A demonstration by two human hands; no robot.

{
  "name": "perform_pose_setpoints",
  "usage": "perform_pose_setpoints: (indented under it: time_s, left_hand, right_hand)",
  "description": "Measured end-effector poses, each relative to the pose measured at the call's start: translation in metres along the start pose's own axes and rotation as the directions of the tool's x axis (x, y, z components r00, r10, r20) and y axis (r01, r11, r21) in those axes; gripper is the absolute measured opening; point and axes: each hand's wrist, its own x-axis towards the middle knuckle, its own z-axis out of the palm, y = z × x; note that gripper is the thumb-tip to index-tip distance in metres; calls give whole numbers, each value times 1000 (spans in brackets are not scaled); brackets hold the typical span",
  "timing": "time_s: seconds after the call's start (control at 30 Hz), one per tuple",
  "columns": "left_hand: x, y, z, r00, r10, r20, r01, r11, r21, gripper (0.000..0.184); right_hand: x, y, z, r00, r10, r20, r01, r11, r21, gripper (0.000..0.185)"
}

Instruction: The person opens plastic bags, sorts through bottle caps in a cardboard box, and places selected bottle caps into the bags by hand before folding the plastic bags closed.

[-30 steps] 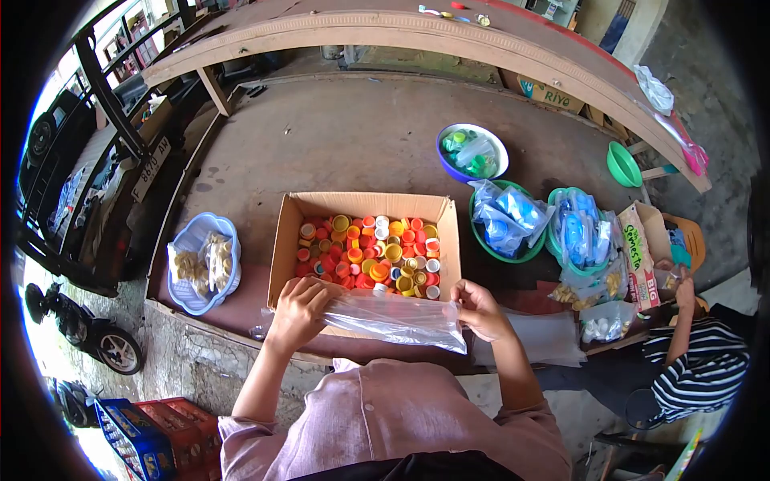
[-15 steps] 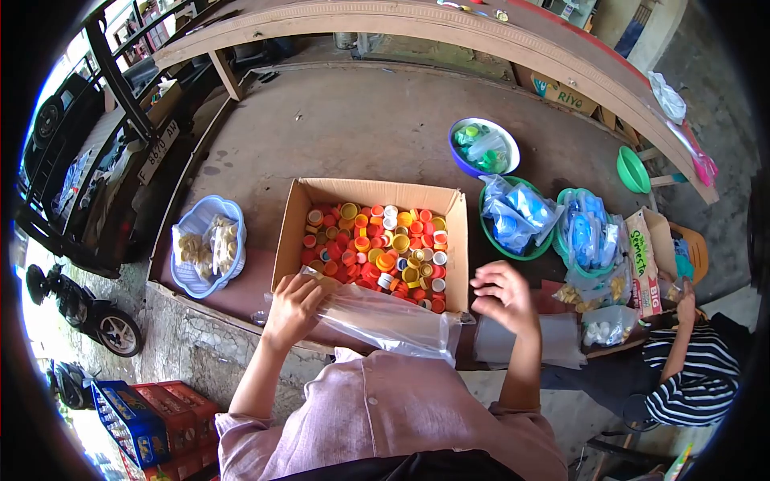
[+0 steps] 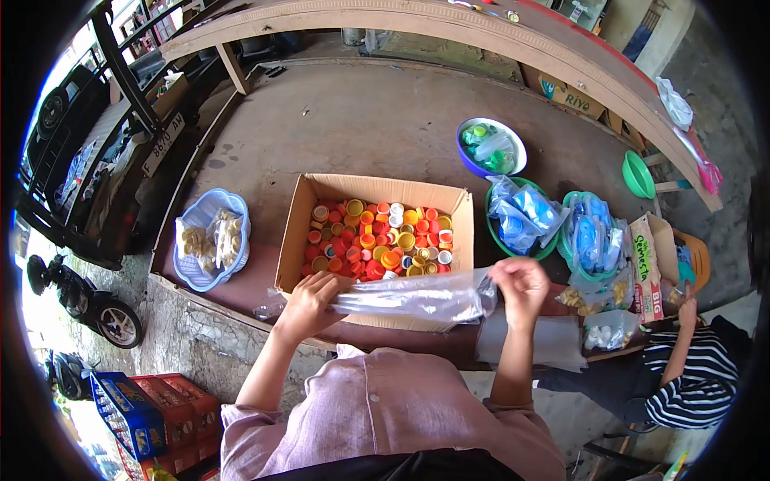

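Note:
A clear plastic bag (image 3: pixel 417 298) is stretched across the near edge of a cardboard box (image 3: pixel 385 190). Its left end is gripped by my left hand (image 3: pixel 314 305), fingers closed. At the other end, my right hand (image 3: pixel 521 290) pinches the bag's edge between thumb and fingers. Inside the box lie several red, orange, yellow and white bottle caps (image 3: pixel 377 236). More flat clear plastic (image 3: pixel 531 341) rests on the table beneath my right forearm.
A blue basket (image 3: pixel 196 276) with bagged items sits left. Bowls of bagged green (image 3: pixel 515 147) and blue items (image 3: pixel 525 247) stand right, near a labelled carton (image 3: pixel 644 264). A co-worker's hand and striped sleeve (image 3: pixel 694 377) show at lower right. Crates (image 3: pixel 172 409) stand lower left.
My right hand let go of the bag, opened beside it, then took hold of its right end again, now higher and farther right. The bag is pulled straighter; my left hand still holds it.

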Motion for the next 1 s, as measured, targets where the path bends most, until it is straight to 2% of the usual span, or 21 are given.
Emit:
perform_pose_setpoints:
  time_s: [0.03, 0.1, 0.13, 0.17, 0.2, 0.23, 0.3, 0.33, 0.37, 0.4, 0.43, 0.47, 0.53, 0.57, 0.63, 0.7, 0.77, 0.8, 0.83, 0.93, 1.0]
  left_hand:
    - [4, 0, 1, 1000, -1, 2, 1, 1000, 0, 35]
    - [14, -1, 6, 973, -226, 46, 228, 912, -340, 36]
    - [20, -6, 10, 945, -318, 73, 311, 807, -502, 41]
    - [26, -13, 18, 936, -342, 88, 329, 754, -569, 50]
    - [32, -18, 30, 946, -316, 68, 274, 673, -686, 51]
    - [37, -18, 41, 955, -293, 46, 215, 577, -788, 53]
    - [49, -8, 53, 947, -310, 89, 225, 438, -870, 53]
    - [52, -6, 64, 939, -334, 87, 227, 407, -885, 52]
    - [55, -4, 66, 943, -314, 110, 252, 456, -854, 50]
    - [57, 2, 68, 947, -315, 69, 210, 440, -873, 43]
    - [58, 8, 68, 949, -314, 28, 167, 424, -890, 37]
    - [57, 5, 70, 952, -304, 32, 165, 423, -891, 37]
    - [55, -10, 78, 873, -425, 239, 428, 433, -793, 24]
    - [57, -10, 85, 928, -371, -33, 190, 548, -814, 20]
    - [58, -8, 90, 922, -341, -186, 85, 643, -761, 19]
    - [56, 1, 83, 922, -369, -121, 130, 587, -799, 18]
    - [51, -4, 91, 859, -510, -39, 210, 422, -882, 18]
    - [54, 2, 87, 845, -517, -135, 153, 476, -866, 18]
    - [55, 2, 82, 861, -454, -229, 86, 574, -815, 19]
    - [50, -15, 79, 888, -445, -117, 86, 411, -908, 18]
    - [51, -19, 69, 907, -384, -171, 33, 471, -882, 15]
  right_hand:
    - [4, -1, 1, 992, -89, -95, 92, 995, 29, 13]
    - [17, -3, 0, 918, -20, -395, 98, 979, 178, 15]
    - [24, 0, 5, 950, 49, -308, 11, 982, 190, 21]
    - [28, 5, 13, 969, 116, -218, -74, 979, 192, 27]
    - [29, 16, 21, 981, 178, -74, -171, 980, 102, 33]
    - [26, 30, 30, 966, 252, 63, -252, 968, -3, 39]
    - [15, 50, 49, 881, 362, 305, -349, 932, -99, 41]
    - [9, 58, 57, 876, 337, 346, -322, 941, -101, 38]
    - [5, 63, 63, 868, 312, 386, -296, 950, -101, 35]
    - [4, 63, 65, 884, 309, 350, -295, 951, -94, 22]
    - [3, 67, 64, 887, 309, 343, -294, 951, -96, 22]
    - [3, 73, 62, 920, 307, 242, -301, 952, -63, 17]
    - [1, 71, 62, 931, 353, 93, -358, 932, 53, 10]
    - [-3, 73, 55, 941, 332, 71, -331, 943, -25, 10]
    - [-9, 75, 50, 951, 308, 34, -307, 951, -39, 10]
    - [-14, 63, 56, 956, 293, 11, -294, 956, 26, 9]
    - [-23, 71, 50, 952, 306, 26, -307, 948, 87, 8]
    - [-25, 70, 51, 962, 269, 45, -272, 957, 101, 7]
    - [-28, 64, 51, 942, 327, 69, -323, 944, -69, 9]
    - [-29, 68, 63, 986, 164, -11, -164, 974, -157, 11]
    - [-31, 59, 74, 984, 166, -71, -176, 969, -172, 11]
